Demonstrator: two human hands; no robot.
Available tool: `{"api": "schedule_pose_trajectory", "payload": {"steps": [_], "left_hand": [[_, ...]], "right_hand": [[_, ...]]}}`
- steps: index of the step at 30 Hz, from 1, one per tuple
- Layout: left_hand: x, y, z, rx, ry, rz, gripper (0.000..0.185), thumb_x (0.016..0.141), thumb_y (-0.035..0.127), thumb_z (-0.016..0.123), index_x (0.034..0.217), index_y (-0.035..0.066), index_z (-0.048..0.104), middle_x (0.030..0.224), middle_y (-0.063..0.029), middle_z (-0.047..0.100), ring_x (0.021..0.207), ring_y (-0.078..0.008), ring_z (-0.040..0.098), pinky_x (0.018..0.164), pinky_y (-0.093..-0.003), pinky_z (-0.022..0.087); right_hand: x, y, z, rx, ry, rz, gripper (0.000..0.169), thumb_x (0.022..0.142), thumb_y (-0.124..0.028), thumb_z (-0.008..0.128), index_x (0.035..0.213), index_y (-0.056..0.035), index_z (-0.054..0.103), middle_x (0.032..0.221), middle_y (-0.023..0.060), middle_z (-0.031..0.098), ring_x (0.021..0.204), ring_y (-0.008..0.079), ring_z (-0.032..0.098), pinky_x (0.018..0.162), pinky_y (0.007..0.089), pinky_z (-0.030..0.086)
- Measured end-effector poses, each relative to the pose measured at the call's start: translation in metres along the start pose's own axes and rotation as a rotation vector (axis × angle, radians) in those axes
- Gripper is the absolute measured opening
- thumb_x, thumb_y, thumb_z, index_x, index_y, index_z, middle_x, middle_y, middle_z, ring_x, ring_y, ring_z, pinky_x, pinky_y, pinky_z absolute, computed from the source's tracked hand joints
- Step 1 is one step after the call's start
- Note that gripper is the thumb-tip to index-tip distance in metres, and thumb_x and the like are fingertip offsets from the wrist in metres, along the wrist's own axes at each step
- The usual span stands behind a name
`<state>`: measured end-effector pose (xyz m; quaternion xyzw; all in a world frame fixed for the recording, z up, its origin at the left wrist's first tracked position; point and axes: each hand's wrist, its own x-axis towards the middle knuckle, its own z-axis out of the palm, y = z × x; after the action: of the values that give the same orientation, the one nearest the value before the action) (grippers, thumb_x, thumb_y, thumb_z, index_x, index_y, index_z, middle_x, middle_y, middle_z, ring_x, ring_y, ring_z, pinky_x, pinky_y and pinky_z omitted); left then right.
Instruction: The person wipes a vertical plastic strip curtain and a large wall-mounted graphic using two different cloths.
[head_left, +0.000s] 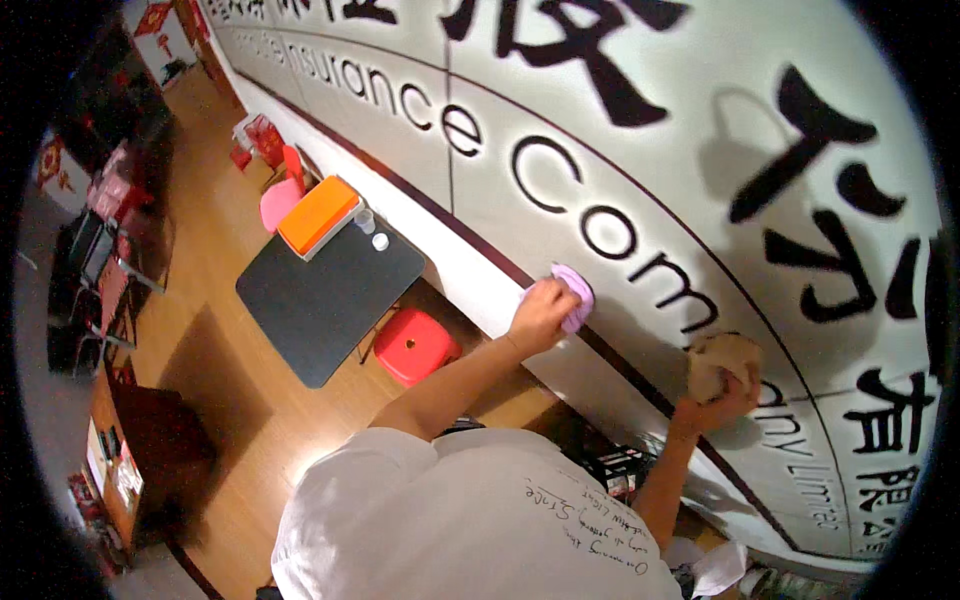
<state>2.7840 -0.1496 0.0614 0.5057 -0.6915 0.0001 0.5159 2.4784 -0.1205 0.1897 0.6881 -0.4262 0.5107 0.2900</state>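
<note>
My left hand (546, 313) grips a folded purple cloth (576, 301) at the dark trim strip (480, 251) along the lower edge of a pale wall sign (645, 202). The sign carries large black characters and thinner raised letters. Farther right, my right hand (733, 399) holds a beige pad or cloth (716, 364) over the row of thin letters. That pad is blurred, so its exact kind is unclear. Part of the lettering is hidden behind my right hand.
Below stands a black folding table (307, 322) with an orange-topped box (321, 216) and white cups (381, 241). A red plastic stool (416, 346) is tucked beside it, and a pink seat (279, 204) stands beyond. A wooden desk (103, 397) and chairs line the left.
</note>
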Motion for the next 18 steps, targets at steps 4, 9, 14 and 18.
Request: {"api": "schedule_pose_trajectory", "payload": {"steps": [4,9,14,18], "left_hand": [[0.069,-0.063,-0.079,0.134,0.407,-0.248,0.04,0.072,0.009,0.065,0.11,0.001,0.056,0.102,-0.021,0.054,0.098,-0.0404,0.051,0.088,-0.0479,0.042],[0.199,-0.174,-0.223,0.187,0.864,-0.338,0.048,0.08,0.014,0.06,0.123,-0.004,0.051,0.115,-0.0258,0.055,0.108,-0.0392,0.052,0.096,-0.045,0.042],[0.167,-0.236,-0.214,0.106,0.868,-0.629,0.048,0.081,0.014,0.057,0.123,-0.008,0.048,0.118,-0.0304,0.051,0.113,-0.044,0.048,0.099,-0.0484,0.039],[0.038,-0.192,-0.072,0.051,0.738,-0.827,0.055,0.082,0.021,0.061,0.127,-0.006,0.046,0.117,-0.0285,0.051,0.111,-0.0457,0.049,0.099,-0.0515,0.039]], "right_hand": [[0.071,-0.036,0.025,0.146,0.233,0.096,0.039,0.086,-0.015,0.071,0.118,-0.0033,0.052,0.128,0.017,0.052,0.114,0.0351,0.054,0.099,0.0492,0.047],[0.115,0.003,0.046,0.054,0.435,-0.073,0.039,0.086,-0.017,0.068,0.117,-0.0045,0.05,0.127,0.0153,0.052,0.109,0.0334,0.058,0.099,0.05,0.05],[0.086,0.028,0.068,0.098,0.466,-0.048,0.056,0.086,-0.03,0.07,0.127,-0.0057,0.041,0.127,0.0152,0.049,0.114,0.0346,0.054,0.105,0.0533,0.045],[0.102,0.0,0.068,-0.151,0.442,-0.175,0.085,0.083,-0.059,0.071,0.135,-0.0022,0.035,0.133,0.0152,0.04,0.124,0.036,0.044,0.105,0.0533,0.038]]}}
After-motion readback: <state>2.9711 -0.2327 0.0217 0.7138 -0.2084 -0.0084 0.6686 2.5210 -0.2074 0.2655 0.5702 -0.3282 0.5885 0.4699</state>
